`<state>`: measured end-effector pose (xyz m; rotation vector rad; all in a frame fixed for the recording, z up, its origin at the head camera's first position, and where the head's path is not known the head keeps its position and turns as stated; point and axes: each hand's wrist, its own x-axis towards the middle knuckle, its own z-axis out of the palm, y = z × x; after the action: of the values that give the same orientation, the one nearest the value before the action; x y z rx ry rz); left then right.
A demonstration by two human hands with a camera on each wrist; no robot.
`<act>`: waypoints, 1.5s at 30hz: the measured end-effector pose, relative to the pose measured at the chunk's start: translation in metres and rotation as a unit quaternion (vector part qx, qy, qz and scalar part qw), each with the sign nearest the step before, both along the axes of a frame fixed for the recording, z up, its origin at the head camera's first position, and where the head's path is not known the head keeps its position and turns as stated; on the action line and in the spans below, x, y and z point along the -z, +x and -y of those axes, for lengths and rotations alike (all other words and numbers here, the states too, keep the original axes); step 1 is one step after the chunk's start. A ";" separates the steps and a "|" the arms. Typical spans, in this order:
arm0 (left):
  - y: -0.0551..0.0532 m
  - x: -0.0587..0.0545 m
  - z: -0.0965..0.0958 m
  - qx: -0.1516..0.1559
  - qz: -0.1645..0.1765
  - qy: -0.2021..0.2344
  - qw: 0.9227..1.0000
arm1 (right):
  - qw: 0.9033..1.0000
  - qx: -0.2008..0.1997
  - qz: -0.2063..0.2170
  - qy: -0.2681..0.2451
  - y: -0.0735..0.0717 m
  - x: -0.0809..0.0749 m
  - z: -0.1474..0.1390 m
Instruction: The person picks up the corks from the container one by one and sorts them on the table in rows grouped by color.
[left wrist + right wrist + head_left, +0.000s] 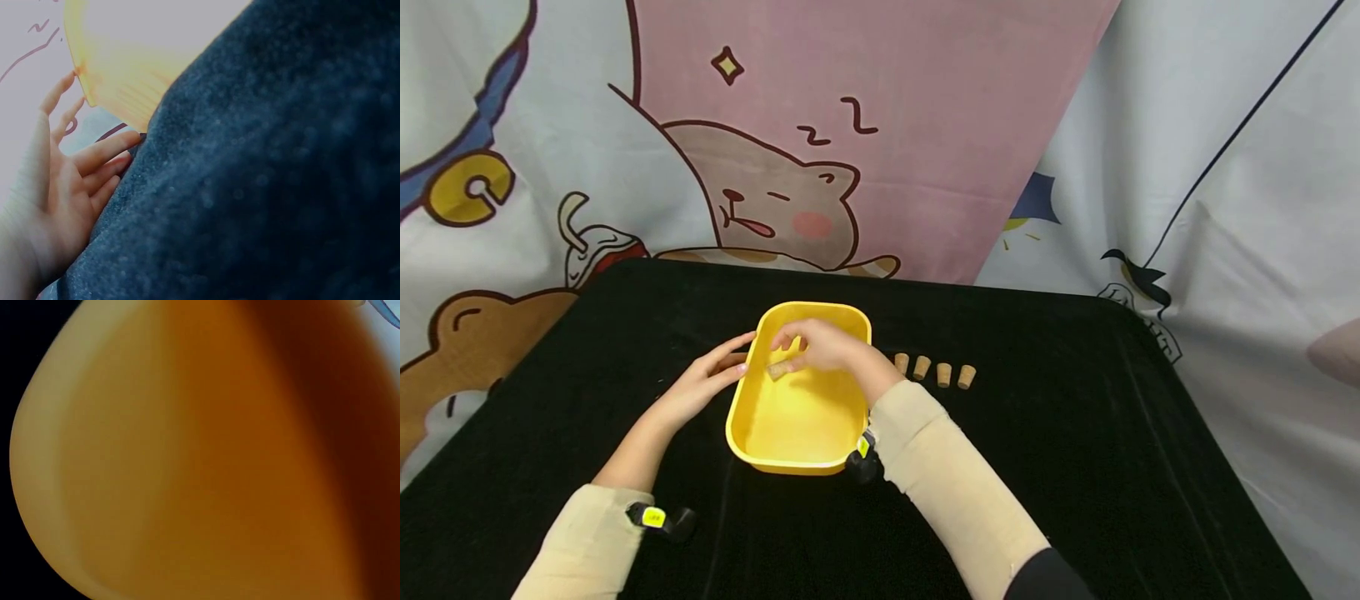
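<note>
My right hand (820,346) is inside the yellow tray (790,429), thumb at a cork (777,370) near the tray's left wall; I cannot tell whether I pinch it or have let it go. My left hand (700,382) is spread, fingertips against the tray's outer left side, holding nothing.

If my grip on the cork is only by its edge, I think it could slip and roll across the smooth floor of the tray. The small camera (861,462) on my right wrist sits right by the near right corner, so a careless lift might knock the rim and slide the tray, since my left fingertips only brace one side.

The cork is small, pale brown and speckled, lying tilted. Outside, just right of the tray, four more corks (922,367) stand apart in a loose row on the black-covered bench (1075,433), each tapered, with a smooth-looking tan side. My right forearm passes close to the nearest, so my sleeve (955,475) could tip it.
</note>
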<state>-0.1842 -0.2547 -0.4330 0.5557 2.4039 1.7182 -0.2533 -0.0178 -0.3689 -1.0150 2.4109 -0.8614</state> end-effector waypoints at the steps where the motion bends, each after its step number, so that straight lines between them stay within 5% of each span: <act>1: 0.000 0.000 0.000 0.000 -0.001 -0.001 1.000 | 1.000 0.002 0.003 0.002 0.000 0.001 0.001; 13: -0.002 -0.004 0.001 0.000 -0.005 0.005 1.000 | 0.998 0.038 0.009 0.052 0.000 0.014 0.002; 30: -0.003 -0.001 -0.002 0.007 -0.005 0.014 1.000 | 0.995 0.024 -0.049 0.079 0.001 0.021 0.003; 45: -0.001 0.001 0.000 0.001 0.001 0.006 1.000 | 0.996 0.029 -0.083 -0.014 0.014 0.002 -0.014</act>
<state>-0.1856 -0.2542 -0.4336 0.5581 2.3922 1.7327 -0.2392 -0.0042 -0.3705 -1.0708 2.5854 -0.8633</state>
